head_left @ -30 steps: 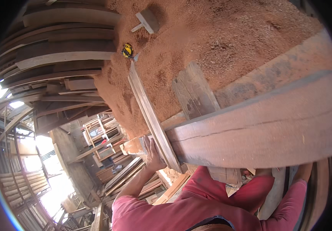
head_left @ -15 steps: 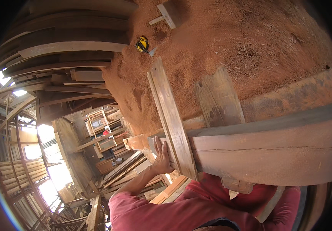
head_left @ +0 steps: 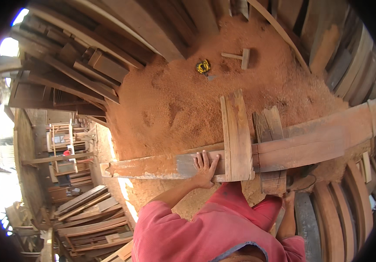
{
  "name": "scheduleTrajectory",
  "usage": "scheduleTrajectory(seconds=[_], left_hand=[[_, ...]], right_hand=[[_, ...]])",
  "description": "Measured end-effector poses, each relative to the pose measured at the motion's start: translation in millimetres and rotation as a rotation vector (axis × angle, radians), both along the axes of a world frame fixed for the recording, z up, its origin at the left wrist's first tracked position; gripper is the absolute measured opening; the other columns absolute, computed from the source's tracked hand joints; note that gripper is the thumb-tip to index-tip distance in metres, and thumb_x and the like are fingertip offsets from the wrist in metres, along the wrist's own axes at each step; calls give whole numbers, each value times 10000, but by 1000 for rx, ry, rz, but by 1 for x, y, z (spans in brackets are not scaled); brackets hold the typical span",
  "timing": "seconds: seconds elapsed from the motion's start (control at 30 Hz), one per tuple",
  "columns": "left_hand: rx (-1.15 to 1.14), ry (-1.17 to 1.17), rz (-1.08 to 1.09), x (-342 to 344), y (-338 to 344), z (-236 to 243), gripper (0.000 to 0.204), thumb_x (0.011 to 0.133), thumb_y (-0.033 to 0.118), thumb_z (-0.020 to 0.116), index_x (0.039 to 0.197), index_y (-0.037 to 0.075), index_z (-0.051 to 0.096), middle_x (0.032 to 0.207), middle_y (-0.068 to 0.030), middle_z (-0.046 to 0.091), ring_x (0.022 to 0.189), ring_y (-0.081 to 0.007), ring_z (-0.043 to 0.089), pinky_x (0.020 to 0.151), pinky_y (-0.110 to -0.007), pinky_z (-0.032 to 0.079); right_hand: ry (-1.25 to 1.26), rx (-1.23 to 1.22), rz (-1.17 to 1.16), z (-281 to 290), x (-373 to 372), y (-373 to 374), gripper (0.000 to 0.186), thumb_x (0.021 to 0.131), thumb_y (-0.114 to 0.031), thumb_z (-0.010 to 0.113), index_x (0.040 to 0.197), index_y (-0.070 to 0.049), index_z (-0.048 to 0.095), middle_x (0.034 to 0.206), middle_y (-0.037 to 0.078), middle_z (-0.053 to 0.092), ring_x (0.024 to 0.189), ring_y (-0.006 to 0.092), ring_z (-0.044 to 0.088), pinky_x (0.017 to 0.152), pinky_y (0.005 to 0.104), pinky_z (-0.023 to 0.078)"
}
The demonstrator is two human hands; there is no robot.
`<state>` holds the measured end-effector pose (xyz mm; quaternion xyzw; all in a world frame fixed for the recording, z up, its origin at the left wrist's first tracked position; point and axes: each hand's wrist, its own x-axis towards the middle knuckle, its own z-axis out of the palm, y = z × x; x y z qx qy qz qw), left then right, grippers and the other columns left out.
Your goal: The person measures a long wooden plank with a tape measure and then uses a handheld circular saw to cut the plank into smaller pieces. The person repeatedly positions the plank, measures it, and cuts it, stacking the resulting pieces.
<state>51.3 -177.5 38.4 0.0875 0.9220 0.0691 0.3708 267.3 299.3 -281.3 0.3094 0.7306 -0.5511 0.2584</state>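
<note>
My left hand (head_left: pixel 204 170), open with fingers spread, presses flat on a long weathered board (head_left: pixel 148 168) just left of a shorter grooved plank (head_left: pixel 236 131) laid across it. A reddish beam (head_left: pixel 301 153) runs to the right of that plank. Under the beam a cracked board (head_left: pixel 270 181) sticks out on both sides. My right hand (head_left: pixel 289 197) is low at that board's near end, its fingers mostly hidden, so I cannot tell its grip.
Sawdust (head_left: pixel 161 122) covers the ground beyond, holding a yellow-black tool (head_left: pixel 203 67) and a T-shaped wooden piece (head_left: pixel 245 59). Stacked timber (head_left: pixel 100 70) surrounds it behind and left; curved planks (head_left: pixel 325 209) stand at my right.
The view has swung, so the boards appear more level and more surroundings show. My left hand stays on the board; my right hand, hidden half a second ago, shows by the cracked board.
</note>
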Motion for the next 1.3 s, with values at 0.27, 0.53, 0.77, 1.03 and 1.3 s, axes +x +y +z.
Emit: scheduleTrajectory(seconds=[0.27, 0.53, 0.77, 1.03, 1.3], left_hand=[[294, 76, -37, -13, -31, 9, 763, 712, 158, 712, 1448, 196, 516, 1674, -353, -45, 1483, -677, -106, 1148, -808, 4], [875, 394, 827, 2, -142, 21, 298, 828, 117, 629, 1119, 54, 612, 887, -130, 668, 782, -254, 680, 696, -400, 562], [1227, 445, 1977, 85, -237, 12, 317, 1038, 408, 613, 1055, 105, 519, 681, -31, 550, 488, -157, 554, 429, -313, 480], [844, 580, 2257, 257, -306, -85, 424, 980, 434, 693, 1091, 48, 557, 770, -63, 596, 585, -192, 605, 507, -359, 555], [-141, 216, 1901, 152, -275, -55, 1121, 843, 683, 721, 1614, 27, 239, 1630, -319, 284, 1515, -469, 286, 1198, -604, 281]], right_hand=[[-5, 245, -256, 121, -78, -10, 282, 935, -68, 568, 1135, 89, 690, 939, 109, 685, 749, 252, 661, 672, 347, 524], [130, 671, -251, 182, -197, 0, 393, 983, -201, 660, 1220, 112, 642, 1145, 238, 723, 1028, 356, 709, 883, 435, 543], [92, 734, 60, 215, -240, -61, 371, 946, -156, 639, 1184, 129, 650, 1171, 278, 708, 1094, 383, 696, 924, 441, 527], [148, 446, 86, 206, -219, -113, 328, 886, -86, 636, 1105, 156, 667, 1039, 237, 725, 966, 323, 695, 871, 423, 520], [142, -165, -589, 212, -202, -40, 182, 1024, -271, 623, 994, -101, 566, 625, -12, 446, 460, 122, 435, 407, 323, 339]])
